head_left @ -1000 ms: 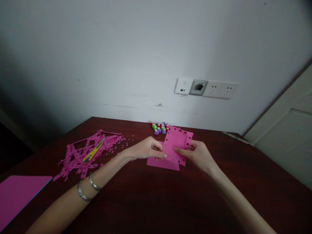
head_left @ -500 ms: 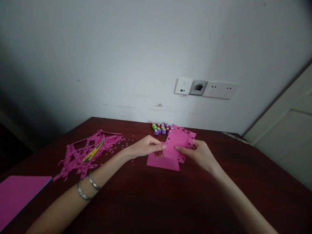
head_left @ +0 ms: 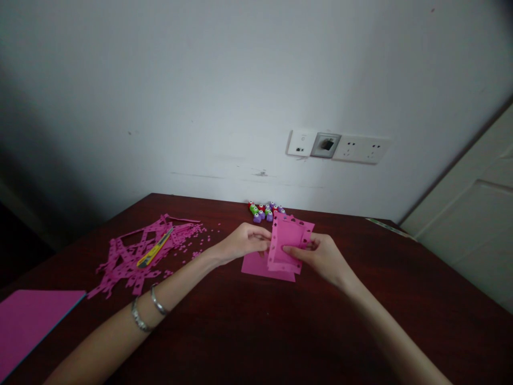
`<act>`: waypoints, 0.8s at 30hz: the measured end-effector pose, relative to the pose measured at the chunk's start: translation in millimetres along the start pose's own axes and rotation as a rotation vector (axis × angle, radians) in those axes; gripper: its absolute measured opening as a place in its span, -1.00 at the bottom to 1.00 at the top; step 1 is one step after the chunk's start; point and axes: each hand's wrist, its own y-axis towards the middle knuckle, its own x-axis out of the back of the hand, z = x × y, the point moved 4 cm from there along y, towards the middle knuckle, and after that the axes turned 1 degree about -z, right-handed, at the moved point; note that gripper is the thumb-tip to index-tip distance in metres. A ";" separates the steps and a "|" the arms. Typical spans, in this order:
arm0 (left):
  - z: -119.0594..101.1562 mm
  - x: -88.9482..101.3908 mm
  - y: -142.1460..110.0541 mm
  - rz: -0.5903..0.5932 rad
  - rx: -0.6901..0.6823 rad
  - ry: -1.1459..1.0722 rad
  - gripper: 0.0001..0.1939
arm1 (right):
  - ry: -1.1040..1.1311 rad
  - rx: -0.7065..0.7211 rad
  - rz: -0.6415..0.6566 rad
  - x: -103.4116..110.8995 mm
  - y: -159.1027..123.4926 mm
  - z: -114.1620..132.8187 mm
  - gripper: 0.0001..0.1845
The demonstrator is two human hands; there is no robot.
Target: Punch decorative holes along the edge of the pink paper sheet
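Punched pink sheets [head_left: 290, 234], bordered with small hearts and stars, are held up near the middle of the table [head_left: 240, 326], overlapping slightly askew. The right hand [head_left: 324, 255] pinches them at their right side, thumb on the front and fingers behind; that hold looks secure. The left hand [head_left: 243, 241] is at their left edge, thumb and fingers drawn close together; whether these grip the paper or merely touch it cannot be told. Keeping the layers even seems to call for a light pinch, the right thumb easing just enough for one to slide, while the left fingertips nudge the edge square without creasing the punched border, probably the weakest part. Below lies a plain pink sheet [head_left: 256, 266], partly hidden. Farther off, by the wall [head_left: 180, 107], small coloured figures [head_left: 257, 217] cluster; to the left, a yellow cutter [head_left: 154, 249] rests on pink scraps [head_left: 133, 270].
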 end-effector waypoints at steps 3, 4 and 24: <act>-3.5 -4.9 -0.3 0.000 -0.017 -0.029 -0.75 | -0.005 0.051 0.043 -5.2 -0.6 -1.0 -0.73; -4.5 -6.2 -0.2 -0.011 -0.015 -0.031 -0.76 | -0.015 0.069 0.068 -7.4 -1.2 -1.0 -0.74; -6.8 -3.1 -1.1 0.148 0.016 0.104 -0.78 | -0.231 0.229 0.126 8.9 -1.8 6.0 -0.68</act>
